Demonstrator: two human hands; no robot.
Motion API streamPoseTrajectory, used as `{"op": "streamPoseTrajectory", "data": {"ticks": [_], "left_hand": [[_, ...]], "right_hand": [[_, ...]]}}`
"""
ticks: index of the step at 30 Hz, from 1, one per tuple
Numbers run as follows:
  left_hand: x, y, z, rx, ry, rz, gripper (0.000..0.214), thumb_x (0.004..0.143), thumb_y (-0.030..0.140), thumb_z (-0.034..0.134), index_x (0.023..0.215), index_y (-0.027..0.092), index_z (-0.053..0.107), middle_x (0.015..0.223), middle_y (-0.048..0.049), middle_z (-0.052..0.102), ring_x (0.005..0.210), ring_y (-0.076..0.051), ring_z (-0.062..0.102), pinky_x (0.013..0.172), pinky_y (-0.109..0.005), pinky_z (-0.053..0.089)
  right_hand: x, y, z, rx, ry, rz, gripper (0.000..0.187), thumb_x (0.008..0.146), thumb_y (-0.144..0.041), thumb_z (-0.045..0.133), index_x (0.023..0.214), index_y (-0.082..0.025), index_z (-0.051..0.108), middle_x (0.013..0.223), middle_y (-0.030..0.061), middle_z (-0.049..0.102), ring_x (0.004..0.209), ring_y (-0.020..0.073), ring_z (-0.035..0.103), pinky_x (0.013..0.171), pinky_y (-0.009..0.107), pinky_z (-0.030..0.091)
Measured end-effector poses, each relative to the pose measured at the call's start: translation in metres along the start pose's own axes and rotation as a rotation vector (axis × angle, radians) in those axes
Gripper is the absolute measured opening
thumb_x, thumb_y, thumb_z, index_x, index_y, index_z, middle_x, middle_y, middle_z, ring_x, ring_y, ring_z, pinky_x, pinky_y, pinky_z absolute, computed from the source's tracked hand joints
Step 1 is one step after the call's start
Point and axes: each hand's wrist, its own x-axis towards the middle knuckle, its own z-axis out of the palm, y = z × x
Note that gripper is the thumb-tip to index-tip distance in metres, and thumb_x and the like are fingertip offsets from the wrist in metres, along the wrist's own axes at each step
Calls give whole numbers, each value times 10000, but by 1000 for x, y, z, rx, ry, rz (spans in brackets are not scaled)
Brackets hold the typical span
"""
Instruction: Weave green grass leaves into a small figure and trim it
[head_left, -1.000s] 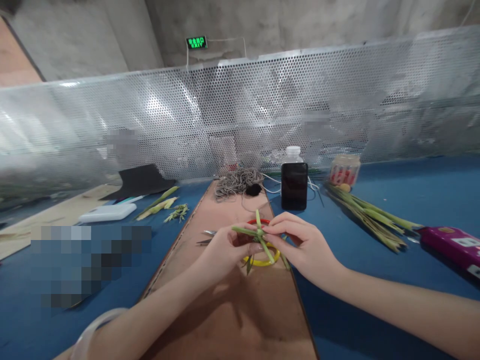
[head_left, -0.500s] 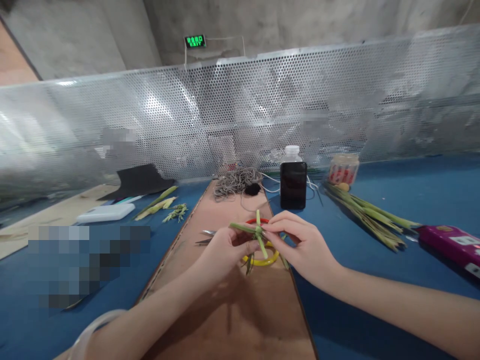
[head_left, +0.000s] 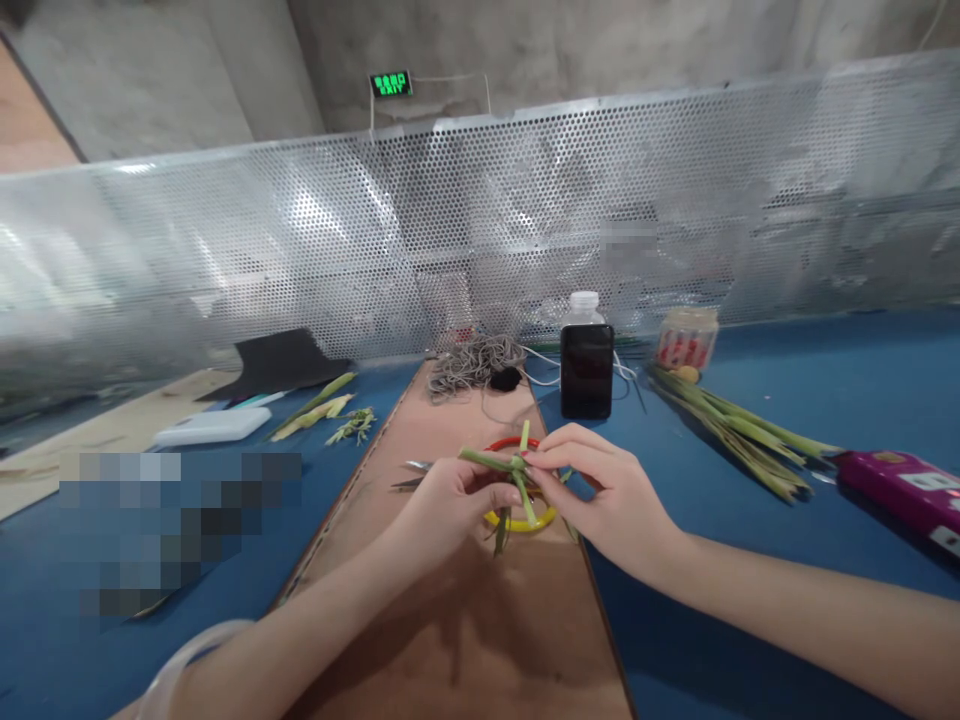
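Between my hands is a cross of folded green leaf strips (head_left: pixel 517 464), knotted at its middle, with its arms sticking out several ways. My left hand (head_left: pixel 454 505) pinches it from the left, thumb near the lower arm. From the right, my right hand (head_left: pixel 600 480) is closed with thumb and fingertips at the knot. Beneath the hands lie scissors (head_left: pixel 551 518) with a red and a yellow handle loop; their blades point left, and the middle is hidden by my left hand. A darker leaf end (head_left: pixel 502 535) hangs below the knot.
A brown board (head_left: pixel 450 640) runs along the blue table (head_left: pixel 795 400). Tangled grey cord (head_left: pixel 476 365) lies at its far end. A black phone (head_left: pixel 586 372) stands before a bottle. Long leaves (head_left: pixel 735 435) and a purple device (head_left: pixel 900 495) are right; leaf scraps (head_left: pixel 319 412) are left.
The leaf cross has turned slightly, its upper arm now leaning further right. My hands have barely shifted and still hold it.
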Motion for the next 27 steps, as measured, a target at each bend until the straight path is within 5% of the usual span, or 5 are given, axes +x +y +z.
{"op": "streamPoseTrajectory", "data": {"ticks": [27], "left_hand": [[3, -3, -6, 40, -22, 24, 268, 662, 239, 632, 916, 154, 653, 854, -57, 677, 789, -188, 602, 724, -287, 463]], "right_hand": [[-1, 3, -2, -18, -2, -68, 129, 755, -131, 511, 813, -186, 611, 818, 52, 586, 745, 121, 561, 652, 245, 484]]}}
